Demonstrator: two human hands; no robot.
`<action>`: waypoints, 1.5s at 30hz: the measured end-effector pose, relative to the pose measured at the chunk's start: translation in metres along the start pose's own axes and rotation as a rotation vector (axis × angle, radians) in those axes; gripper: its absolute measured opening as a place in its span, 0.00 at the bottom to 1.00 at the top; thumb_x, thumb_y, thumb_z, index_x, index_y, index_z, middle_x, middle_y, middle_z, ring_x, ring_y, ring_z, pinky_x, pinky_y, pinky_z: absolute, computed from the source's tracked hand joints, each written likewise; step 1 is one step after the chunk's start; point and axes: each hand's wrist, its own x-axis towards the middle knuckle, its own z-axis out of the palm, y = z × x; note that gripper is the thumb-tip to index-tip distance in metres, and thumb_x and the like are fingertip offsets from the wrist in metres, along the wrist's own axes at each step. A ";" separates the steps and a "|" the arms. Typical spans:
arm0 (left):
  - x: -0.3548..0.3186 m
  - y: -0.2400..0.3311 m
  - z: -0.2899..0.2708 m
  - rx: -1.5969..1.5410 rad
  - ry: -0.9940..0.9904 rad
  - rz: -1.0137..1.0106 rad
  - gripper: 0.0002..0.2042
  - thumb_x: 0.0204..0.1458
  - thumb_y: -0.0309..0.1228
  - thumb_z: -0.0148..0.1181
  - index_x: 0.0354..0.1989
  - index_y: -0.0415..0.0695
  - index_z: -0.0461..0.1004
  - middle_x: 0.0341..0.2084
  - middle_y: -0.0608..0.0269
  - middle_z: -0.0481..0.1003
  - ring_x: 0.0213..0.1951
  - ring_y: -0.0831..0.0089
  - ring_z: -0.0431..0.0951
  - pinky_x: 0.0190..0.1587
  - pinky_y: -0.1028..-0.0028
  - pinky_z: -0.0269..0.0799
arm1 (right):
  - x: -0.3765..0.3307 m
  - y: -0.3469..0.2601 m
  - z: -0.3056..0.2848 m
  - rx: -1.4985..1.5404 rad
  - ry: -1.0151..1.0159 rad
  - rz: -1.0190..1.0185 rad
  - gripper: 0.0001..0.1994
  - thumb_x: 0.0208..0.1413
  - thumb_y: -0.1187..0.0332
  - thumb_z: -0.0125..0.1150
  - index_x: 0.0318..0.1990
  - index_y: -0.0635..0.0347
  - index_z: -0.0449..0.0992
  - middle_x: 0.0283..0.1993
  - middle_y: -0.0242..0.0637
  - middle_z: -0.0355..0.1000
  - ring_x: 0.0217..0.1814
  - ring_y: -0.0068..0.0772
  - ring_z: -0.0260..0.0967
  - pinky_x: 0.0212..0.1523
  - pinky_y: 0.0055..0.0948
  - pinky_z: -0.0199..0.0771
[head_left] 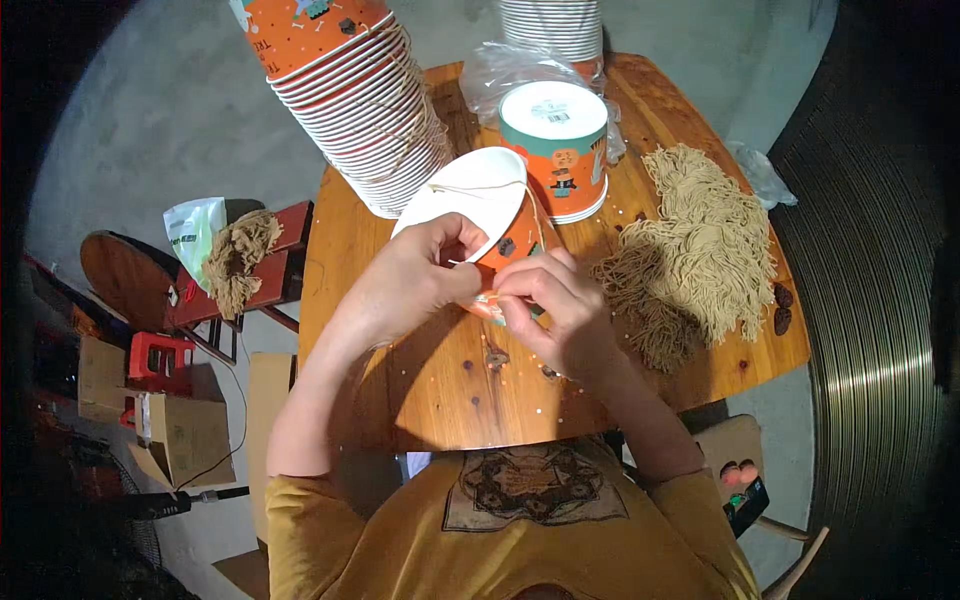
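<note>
A tilted orange paper bucket (512,228) with a white inside lies at the middle of the table. A thin beige cord (480,188) crosses its white mouth and hangs down its side. My left hand (410,275) is closed on the bucket's rim, the thumb and fingers near the side wall. Close beside it, my right hand (562,308) pinches the cord at the bucket's side, thumb against forefinger. The fingertips partly hide the spot where cord and bucket meet. Behind stands an upside-down bucket (565,170), orange and green, with a white base.
A tall leaning stack of buckets (350,120) rises at back left, with cords hanging off it. Another stack (550,30) stands behind a clear plastic bag (500,75). Beige cord bundles (705,245) and a darker bundle (650,300) cover the right of the wooden table (450,410).
</note>
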 end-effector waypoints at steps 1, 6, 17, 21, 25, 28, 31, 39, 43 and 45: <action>0.000 0.000 0.000 -0.012 -0.004 0.004 0.08 0.43 0.20 0.56 0.34 0.37 0.68 0.26 0.73 0.65 0.29 0.85 0.64 0.33 0.82 0.64 | -0.001 -0.001 0.001 0.000 -0.001 0.000 0.08 0.43 0.81 0.61 0.31 0.61 0.71 0.32 0.34 0.73 0.32 0.30 0.69 0.30 0.27 0.70; -0.002 0.012 0.007 0.022 0.015 -0.009 0.11 0.43 0.19 0.57 0.37 0.38 0.67 0.27 0.73 0.64 0.30 0.85 0.63 0.34 0.83 0.63 | -0.001 -0.003 0.004 0.038 0.146 0.226 0.05 0.47 0.82 0.57 0.30 0.63 0.69 0.23 0.31 0.65 0.21 0.15 0.60 0.21 0.19 0.62; 0.001 0.008 0.013 -0.046 -0.007 0.035 0.14 0.43 0.18 0.57 0.39 0.40 0.66 0.30 0.72 0.63 0.32 0.84 0.63 0.36 0.83 0.65 | 0.004 -0.005 0.004 -0.066 0.111 0.325 0.10 0.43 0.76 0.61 0.31 0.57 0.66 0.24 0.37 0.66 0.24 0.41 0.69 0.24 0.36 0.68; 0.000 0.010 0.014 -0.011 -0.021 0.040 0.14 0.43 0.18 0.57 0.40 0.40 0.66 0.30 0.72 0.64 0.32 0.84 0.63 0.36 0.83 0.66 | 0.004 -0.006 0.005 -0.082 0.109 0.328 0.10 0.43 0.76 0.61 0.30 0.57 0.65 0.25 0.38 0.66 0.24 0.42 0.69 0.23 0.37 0.68; 0.001 0.004 0.016 -0.017 -0.031 0.080 0.14 0.45 0.20 0.57 0.41 0.38 0.67 0.31 0.71 0.65 0.32 0.84 0.64 0.36 0.82 0.66 | 0.004 -0.006 0.005 -0.048 0.098 0.379 0.10 0.44 0.76 0.60 0.30 0.57 0.65 0.25 0.39 0.66 0.24 0.42 0.69 0.23 0.37 0.68; 0.001 0.006 0.016 0.065 -0.091 0.109 0.12 0.48 0.21 0.55 0.43 0.37 0.68 0.31 0.71 0.66 0.32 0.84 0.64 0.36 0.82 0.66 | 0.004 -0.008 0.001 -0.056 0.123 0.394 0.09 0.44 0.76 0.60 0.29 0.58 0.65 0.24 0.39 0.66 0.23 0.43 0.69 0.24 0.37 0.68; 0.003 0.000 0.012 -0.175 -0.191 -0.008 0.10 0.55 0.25 0.52 0.44 0.36 0.69 0.31 0.70 0.69 0.33 0.83 0.66 0.36 0.81 0.66 | 0.001 -0.007 -0.002 -0.028 0.074 0.400 0.08 0.45 0.76 0.60 0.29 0.58 0.65 0.25 0.40 0.67 0.24 0.44 0.69 0.24 0.37 0.68; 0.021 -0.013 0.024 -0.082 -0.236 0.037 0.10 0.60 0.32 0.51 0.41 0.36 0.71 0.32 0.68 0.71 0.35 0.82 0.67 0.39 0.81 0.66 | -0.013 -0.010 -0.016 -0.041 0.012 0.630 0.06 0.48 0.73 0.59 0.29 0.60 0.67 0.24 0.43 0.68 0.24 0.43 0.70 0.26 0.36 0.69; 0.027 -0.022 0.031 0.012 -0.254 0.070 0.09 0.59 0.32 0.52 0.39 0.37 0.71 0.30 0.66 0.72 0.34 0.80 0.67 0.38 0.78 0.66 | -0.020 -0.005 -0.019 0.001 -0.035 0.778 0.06 0.51 0.71 0.58 0.29 0.61 0.67 0.22 0.42 0.67 0.24 0.41 0.69 0.26 0.35 0.68; 0.029 -0.025 0.035 0.125 -0.213 0.104 0.09 0.59 0.32 0.52 0.38 0.37 0.70 0.29 0.63 0.72 0.33 0.78 0.68 0.38 0.76 0.66 | -0.026 0.000 -0.017 0.047 -0.038 0.788 0.06 0.51 0.70 0.58 0.29 0.61 0.67 0.22 0.42 0.67 0.23 0.40 0.69 0.26 0.35 0.68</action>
